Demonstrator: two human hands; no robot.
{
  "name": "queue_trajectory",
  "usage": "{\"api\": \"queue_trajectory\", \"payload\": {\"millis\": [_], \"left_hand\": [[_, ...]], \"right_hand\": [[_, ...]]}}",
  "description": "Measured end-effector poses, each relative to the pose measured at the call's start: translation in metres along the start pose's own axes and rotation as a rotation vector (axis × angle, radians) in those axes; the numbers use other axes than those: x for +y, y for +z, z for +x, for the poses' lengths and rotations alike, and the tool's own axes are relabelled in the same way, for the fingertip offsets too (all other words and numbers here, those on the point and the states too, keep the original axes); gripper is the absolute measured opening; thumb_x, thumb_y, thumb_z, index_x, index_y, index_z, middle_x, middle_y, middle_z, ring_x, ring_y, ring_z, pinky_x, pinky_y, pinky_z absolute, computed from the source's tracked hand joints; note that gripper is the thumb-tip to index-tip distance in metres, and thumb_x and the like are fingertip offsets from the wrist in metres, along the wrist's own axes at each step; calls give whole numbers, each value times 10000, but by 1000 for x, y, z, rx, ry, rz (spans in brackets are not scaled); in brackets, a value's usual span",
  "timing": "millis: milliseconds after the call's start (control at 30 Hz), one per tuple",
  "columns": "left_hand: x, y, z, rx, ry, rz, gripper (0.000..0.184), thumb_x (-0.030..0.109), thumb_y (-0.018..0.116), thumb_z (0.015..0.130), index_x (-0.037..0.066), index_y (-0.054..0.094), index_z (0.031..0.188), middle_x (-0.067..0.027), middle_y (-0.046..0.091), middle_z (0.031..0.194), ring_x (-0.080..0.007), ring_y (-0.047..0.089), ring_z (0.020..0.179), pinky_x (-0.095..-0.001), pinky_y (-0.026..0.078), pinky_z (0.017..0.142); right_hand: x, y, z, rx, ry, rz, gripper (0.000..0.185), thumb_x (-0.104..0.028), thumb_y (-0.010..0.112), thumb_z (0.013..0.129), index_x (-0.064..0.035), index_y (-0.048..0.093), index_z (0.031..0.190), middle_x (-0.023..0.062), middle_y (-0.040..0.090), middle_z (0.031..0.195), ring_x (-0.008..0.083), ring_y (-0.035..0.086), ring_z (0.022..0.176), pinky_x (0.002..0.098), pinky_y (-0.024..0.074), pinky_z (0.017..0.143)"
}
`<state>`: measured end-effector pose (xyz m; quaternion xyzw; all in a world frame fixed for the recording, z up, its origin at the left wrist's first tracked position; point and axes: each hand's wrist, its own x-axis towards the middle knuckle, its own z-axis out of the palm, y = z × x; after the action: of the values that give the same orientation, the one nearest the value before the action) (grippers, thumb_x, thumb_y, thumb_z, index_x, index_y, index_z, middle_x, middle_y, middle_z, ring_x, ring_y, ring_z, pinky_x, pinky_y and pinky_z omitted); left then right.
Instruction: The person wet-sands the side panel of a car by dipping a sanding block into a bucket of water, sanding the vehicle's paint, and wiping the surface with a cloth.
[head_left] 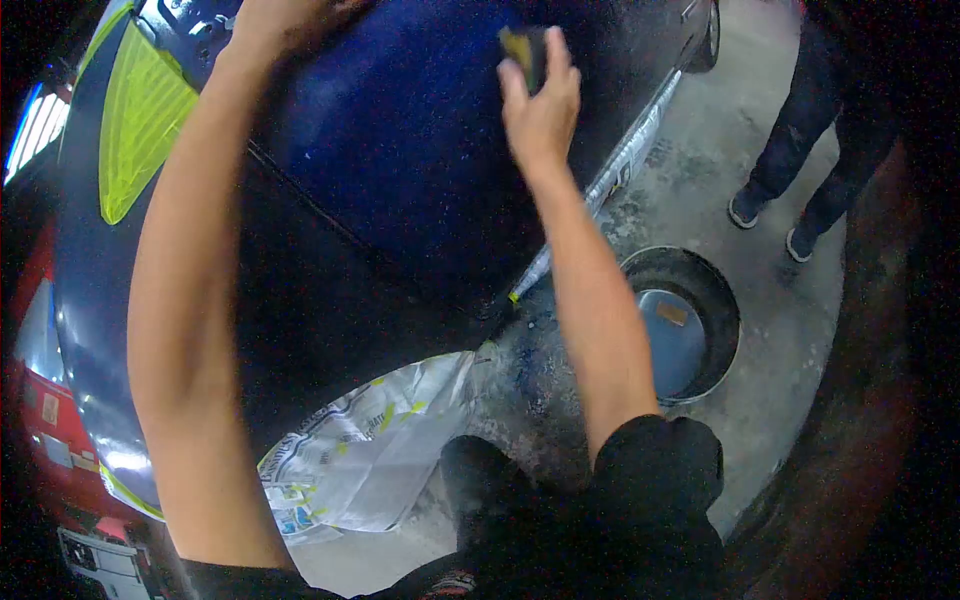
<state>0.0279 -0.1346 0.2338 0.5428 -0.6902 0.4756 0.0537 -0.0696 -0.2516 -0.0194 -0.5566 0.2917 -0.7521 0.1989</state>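
a person's right hand (545, 105) pinches a dark-and-yellow block (520, 48) between thumb and fingers at a car's dark blue body panel (400, 130); blur hides whether the two touch. the left hand (290, 20), cut off by the top edge, lies near the panel, its grip impossible to tell. the step looks like rubbing down the panel by hand, and the next move seems to call for the block held flat, with even pressure.

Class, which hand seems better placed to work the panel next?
Probably the right hand: it holds the block over the panel; the left hand, partly out of view, shows no block.
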Motion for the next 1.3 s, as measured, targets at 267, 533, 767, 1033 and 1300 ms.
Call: {"api": "queue_trajectory", "payload": {"millis": [267,533,767,1033,1300], "left_hand": [[-5,5,3,27,23,31,328,279,765,882,52,732,1115,-162,704,1120,-334,655,1090,-427,532,992],[-15,16,0,61,42,-17,379,317,754,907,63,704,1184,-169,700,1171,-361,647,1146,-438,521,1008],[-20,18,3,58,38,2,386,347,757,913,94,706,1200,-158,679,1261,-370,638,1180,-448,516,1035],[-22,19,1,78,72,19,365,352,738,921,86,695,1169,-149,678,1241,-356,644,1164,-447,522,1015],[-10,6,-1,83,35,2,321,322,758,879,61,725,1063,-167,694,1035,-360,651,1044,-455,534,949]], "right_hand": [[-93,-21,-143,-132,-216,36,857,-239,841,798,-175,458,1561,246,581,1256,412,619,999,487,515,810],[-57,6,12,-20,61,-14,753,-208,740,915,-123,384,1572,254,578,1161,435,606,1023,518,504,847],[-98,-14,-86,-137,-308,-8,896,-167,835,790,-194,423,1586,214,583,1223,372,620,1041,492,516,811],[-99,-7,-48,-96,-99,13,780,-234,767,905,-134,396,1583,238,585,1227,422,609,1081,510,506,887],[-43,-6,1,-67,-110,10,717,-213,753,914,-97,420,1539,251,589,1168,444,614,1024,509,505,871]]}}
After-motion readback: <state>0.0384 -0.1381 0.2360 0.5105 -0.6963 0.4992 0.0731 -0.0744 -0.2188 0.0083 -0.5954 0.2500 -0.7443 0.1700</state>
